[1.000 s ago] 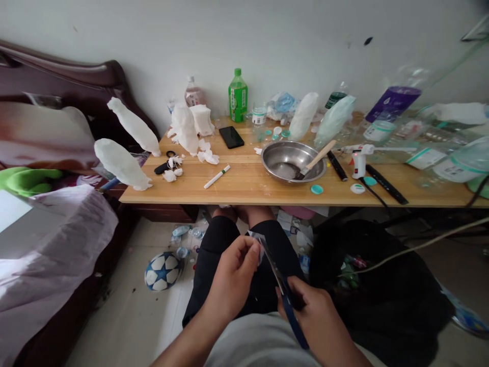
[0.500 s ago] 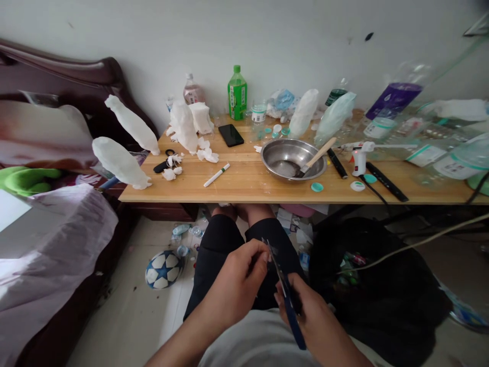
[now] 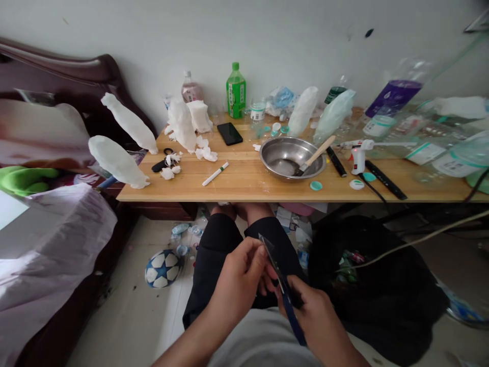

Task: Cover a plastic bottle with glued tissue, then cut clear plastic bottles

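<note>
My right hand (image 3: 315,308) is wrapped round a pair of scissors (image 3: 294,321) with dark blue handles. Their narrow blades point up and to the left over my lap. Beside the blades, my left hand (image 3: 242,272) has thumb and index finger pressed together, its other fingers curled below. Whatever it pinches is too small or too hidden to make out. Both hands are above my dark shorts (image 3: 214,250), in front of the table edge.
The wooden table (image 3: 244,191) bears a steel bowl (image 3: 267,165) with a brush (image 3: 319,155), a phone (image 3: 229,133), a marker (image 3: 215,174), a glue gun (image 3: 359,158), white paper-covered shapes (image 3: 118,160) and several bottles. A ball (image 3: 162,269) and a black bag (image 3: 374,306) lie below.
My left hand has shifted slightly, and its lower fingers now show behind the blades. The scissors have moved a little left, still in my right hand. The view has shifted slightly.
</note>
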The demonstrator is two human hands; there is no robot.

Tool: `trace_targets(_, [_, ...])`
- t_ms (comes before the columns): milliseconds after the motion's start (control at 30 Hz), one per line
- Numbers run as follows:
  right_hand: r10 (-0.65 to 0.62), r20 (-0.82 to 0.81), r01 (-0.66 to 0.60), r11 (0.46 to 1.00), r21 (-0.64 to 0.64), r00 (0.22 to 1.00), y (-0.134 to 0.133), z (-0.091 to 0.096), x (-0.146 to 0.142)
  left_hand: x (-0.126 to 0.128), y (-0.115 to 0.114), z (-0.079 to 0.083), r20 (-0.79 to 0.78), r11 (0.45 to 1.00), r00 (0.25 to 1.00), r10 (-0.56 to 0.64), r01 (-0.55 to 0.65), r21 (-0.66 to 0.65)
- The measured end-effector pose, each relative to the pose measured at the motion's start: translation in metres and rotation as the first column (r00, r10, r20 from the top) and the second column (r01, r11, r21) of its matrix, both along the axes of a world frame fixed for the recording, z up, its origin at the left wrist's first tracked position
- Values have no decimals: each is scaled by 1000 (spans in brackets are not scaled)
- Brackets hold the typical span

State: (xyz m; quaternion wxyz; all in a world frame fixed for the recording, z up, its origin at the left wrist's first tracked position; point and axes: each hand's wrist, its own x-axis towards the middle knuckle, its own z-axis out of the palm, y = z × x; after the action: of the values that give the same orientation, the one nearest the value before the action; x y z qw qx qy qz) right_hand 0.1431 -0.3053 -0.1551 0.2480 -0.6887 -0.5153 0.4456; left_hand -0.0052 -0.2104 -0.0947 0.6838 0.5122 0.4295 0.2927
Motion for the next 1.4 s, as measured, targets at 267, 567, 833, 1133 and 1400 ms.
trace_targets(267, [29, 67, -32, 998, 48, 997, 1, 4, -8, 14, -9, -12, 176, 960, 949, 261, -236, -152])
trace_targets(567, [8, 81, -5, 999, -35, 997, 4, 11, -5, 1, 0, -17, 81, 986, 984, 156, -150, -72])
trace_targets(833, [-46, -1, 46, 997, 68, 999, -2, 3, -9, 12, -5, -16, 335, 886, 885, 323, -158, -437])
trace_targets(1133, [-47, 53, 42, 994, 99, 998, -2, -3, -4, 19, -7, -23, 320, 888, 870, 374, -236, -395])
trace_targets(1400, [-42, 100, 34, 996, 85, 994, -5, -5, -5, 10, 1, -19, 221, 943, 938, 266, -206, -263])
